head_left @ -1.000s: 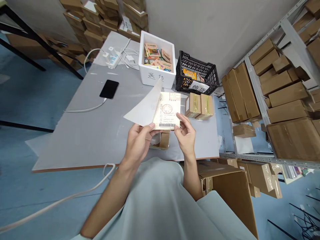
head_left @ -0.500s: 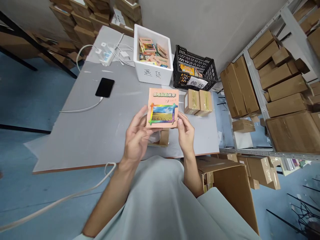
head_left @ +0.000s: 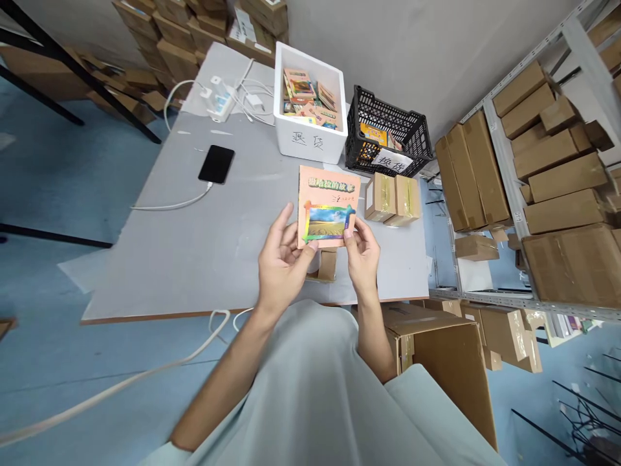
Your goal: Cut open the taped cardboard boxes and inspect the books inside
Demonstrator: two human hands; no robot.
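A pink book point(head_left: 327, 223) with a rainbow-framed field picture is held up over the table, its cover facing me. My right hand point(head_left: 363, 254) grips its lower right corner, thumb on the front. My left hand point(head_left: 284, 262) is at the lower left corner, thumb on the cover's bottom edge and fingers partly hidden behind. Below the book, on the table, lies an open cardboard box point(head_left: 328, 265), mostly covered by the book and my hands.
On the grey table point(head_left: 160, 265) stand a white foam box point(head_left: 310, 144) of books, a black crate point(head_left: 356, 139) with books, and two small taped cartons point(head_left: 381, 197). A phone point(head_left: 217, 164) and power strip point(head_left: 222, 103) lie left. Shelves point(head_left: 524, 220) with cartons stand right.
The book has tilted slightly, and my left thumb has come onto its cover edge. The whole view has shifted a little, with things now further right.
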